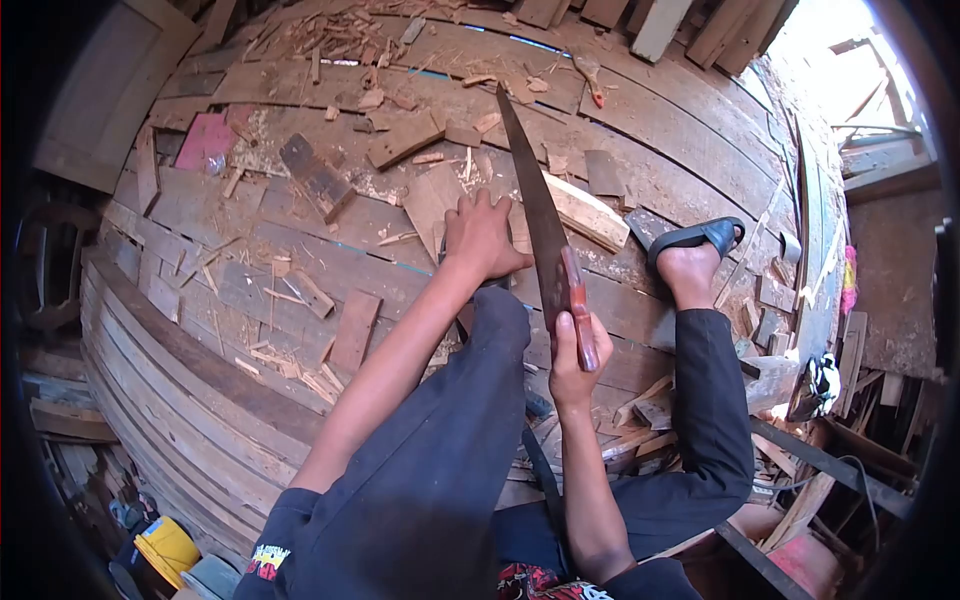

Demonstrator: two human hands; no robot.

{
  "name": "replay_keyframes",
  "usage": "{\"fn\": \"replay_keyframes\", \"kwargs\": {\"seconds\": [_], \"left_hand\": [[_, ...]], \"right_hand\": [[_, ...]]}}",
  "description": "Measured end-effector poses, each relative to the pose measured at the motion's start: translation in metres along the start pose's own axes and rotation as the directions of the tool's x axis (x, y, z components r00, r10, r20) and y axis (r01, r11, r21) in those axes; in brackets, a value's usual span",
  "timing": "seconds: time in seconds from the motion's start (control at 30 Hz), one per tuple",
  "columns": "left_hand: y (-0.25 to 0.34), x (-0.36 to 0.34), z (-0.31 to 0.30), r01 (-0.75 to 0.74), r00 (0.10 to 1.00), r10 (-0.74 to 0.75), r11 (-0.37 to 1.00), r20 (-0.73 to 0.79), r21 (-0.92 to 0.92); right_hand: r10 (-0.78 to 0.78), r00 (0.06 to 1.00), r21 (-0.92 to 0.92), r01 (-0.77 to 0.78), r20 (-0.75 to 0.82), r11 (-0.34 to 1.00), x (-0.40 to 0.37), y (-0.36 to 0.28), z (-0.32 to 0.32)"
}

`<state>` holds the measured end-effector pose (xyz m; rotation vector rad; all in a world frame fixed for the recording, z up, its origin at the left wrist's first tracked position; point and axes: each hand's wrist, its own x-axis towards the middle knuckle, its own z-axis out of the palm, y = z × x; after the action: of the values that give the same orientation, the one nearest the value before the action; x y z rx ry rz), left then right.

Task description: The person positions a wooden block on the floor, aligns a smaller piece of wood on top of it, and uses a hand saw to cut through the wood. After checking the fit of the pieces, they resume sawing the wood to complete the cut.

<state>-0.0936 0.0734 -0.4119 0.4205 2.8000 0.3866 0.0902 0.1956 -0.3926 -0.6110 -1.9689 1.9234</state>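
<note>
My right hand (580, 368) is closed around the reddish-brown handle of a handsaw (537, 195). The saw's long dark blade points away from me and tapers toward its tip. Left of the blade, my left hand (482, 240) is stretched forward beyond my bent knee, palm down with fingers spread. Its fingers overlap a flat piece of wood (428, 208) on the plank floor. A pale wooden block (585, 213) lies on the blade's other side. What sits under my left palm is mostly hidden.
Wood scraps and shavings litter the plank floor (640, 130). A paintbrush (588, 75) lies near the back. My sandaled foot (695, 250) rests at the right. Long stacked boards (190, 400) line the left side, with a yellow container (167, 550) at lower left.
</note>
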Motion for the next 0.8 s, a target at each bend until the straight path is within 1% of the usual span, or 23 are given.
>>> {"fn": "replay_keyframes", "kwargs": {"seconds": [0.07, 0.13, 0.23, 0.27, 0.37, 0.47, 0.5, 0.53, 0.57, 0.63, 0.67, 0.77, 0.8], "left_hand": [[0.001, -0.001, 0.005, -0.004, 1.000, 0.004, 1.000, -0.016, 0.007], [0.001, 0.008, 0.004, 0.009, 0.997, -0.011, 1.000, 0.078, 0.024], [0.001, 0.007, 0.000, 0.007, 0.979, -0.016, 0.999, 0.203, 0.044], [0.001, 0.009, -0.002, 0.001, 0.971, -0.014, 0.998, 0.238, 0.057], [0.001, -0.005, 0.008, -0.023, 0.969, -0.004, 0.994, 0.248, 0.105], [0.004, -0.016, 0.008, -0.026, 0.970, 0.000, 0.994, 0.243, 0.103], [0.005, -0.015, 0.005, -0.014, 0.962, -0.014, 0.995, 0.271, 0.101], [0.007, -0.014, 0.003, 0.002, 0.953, -0.030, 0.996, 0.301, 0.094], [0.008, -0.013, 0.001, 0.021, 0.943, -0.048, 0.996, 0.328, 0.085], [0.009, -0.015, 0.002, 0.007, 0.957, -0.033, 0.996, 0.288, 0.091], [0.007, -0.016, 0.004, 0.003, 0.962, -0.029, 0.995, 0.271, 0.095], [0.002, -0.019, 0.009, -0.017, 0.973, -0.001, 0.997, 0.233, 0.077], [0.000, -0.020, 0.011, -0.015, 0.974, -0.002, 0.997, 0.226, 0.073]], "right_hand": [[-0.068, 0.997, -0.057, 0.070, 0.033, 0.996, -0.009, -0.006, -0.009], [-0.113, 0.991, -0.091, 0.118, 0.066, 0.989, -0.018, -0.014, -0.019], [-0.090, 0.995, -0.083, 0.093, 0.046, 0.992, -0.029, -0.034, -0.038], [-0.095, 0.994, -0.119, 0.099, 0.046, 0.988, -0.032, -0.037, -0.047], [-0.108, 0.994, -0.109, 0.111, 0.031, 0.988, -0.043, -0.052, -0.066], [-0.102, 0.994, -0.100, 0.104, 0.027, 0.989, -0.050, -0.052, -0.074], [-0.106, 0.994, -0.107, 0.108, 0.026, 0.988, -0.050, -0.053, -0.074], [-0.120, 0.992, -0.160, 0.125, 0.044, 0.979, -0.050, -0.054, -0.074], [-0.091, 0.995, -0.160, 0.095, 0.030, 0.983, -0.050, -0.055, -0.073], [-0.031, 1.000, -0.159, 0.031, 0.004, 0.987, -0.052, -0.051, -0.067], [0.023, 1.000, -0.183, -0.019, 0.019, 0.983, -0.053, -0.044, -0.066], [0.050, 0.997, -0.134, -0.042, 0.056, 0.990, -0.057, -0.040, -0.048], [0.066, 0.995, -0.097, -0.059, 0.072, 0.994, -0.058, -0.028, -0.046]]}}
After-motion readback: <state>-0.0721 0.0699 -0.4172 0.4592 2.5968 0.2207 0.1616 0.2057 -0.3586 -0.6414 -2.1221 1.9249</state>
